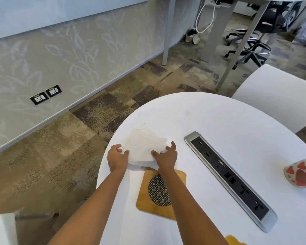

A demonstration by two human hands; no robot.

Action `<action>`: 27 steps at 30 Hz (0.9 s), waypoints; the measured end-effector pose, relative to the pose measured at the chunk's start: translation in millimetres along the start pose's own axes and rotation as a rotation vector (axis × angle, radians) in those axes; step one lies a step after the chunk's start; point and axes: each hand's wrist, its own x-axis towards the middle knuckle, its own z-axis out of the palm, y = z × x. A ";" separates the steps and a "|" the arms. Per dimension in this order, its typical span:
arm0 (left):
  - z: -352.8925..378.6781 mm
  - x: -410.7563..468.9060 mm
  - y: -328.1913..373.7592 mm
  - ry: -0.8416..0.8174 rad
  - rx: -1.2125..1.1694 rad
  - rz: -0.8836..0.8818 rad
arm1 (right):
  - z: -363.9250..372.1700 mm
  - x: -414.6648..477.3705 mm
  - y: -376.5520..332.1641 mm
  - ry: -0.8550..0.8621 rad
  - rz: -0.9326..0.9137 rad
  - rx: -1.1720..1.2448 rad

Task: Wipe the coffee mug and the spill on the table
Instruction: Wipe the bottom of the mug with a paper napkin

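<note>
So the left hand [117,156] is pinching the thin white paper napkin [143,145] steady, the right hand [166,157] pressing it flat-fingered, probably blotting.

Left hand [117,157] curled, right hand [166,157] splayed.

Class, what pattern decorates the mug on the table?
Red hearts on the white mug, which shows best in the head view.

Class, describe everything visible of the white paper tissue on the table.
The paper tissue is white, thin and creased, in overlapping sheets, lying flat near the left edge of the table. The left hand grips its left edge; the right hand presses its right side with straight fingers. Its near edge reaches the wooden coaster.
</note>
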 end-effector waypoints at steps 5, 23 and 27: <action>-1.0 -9.5 9.8 0.022 -0.185 -0.077 | -12.6 -9.8 -11.8 -0.041 -0.070 0.236; 22.2 -154.2 108.9 -0.557 -0.470 0.277 | -105.0 -49.5 -39.1 -0.241 -0.235 0.491; 52.0 -201.1 116.4 -0.748 -0.361 0.374 | -141.7 -51.8 -41.6 -0.343 -0.107 0.904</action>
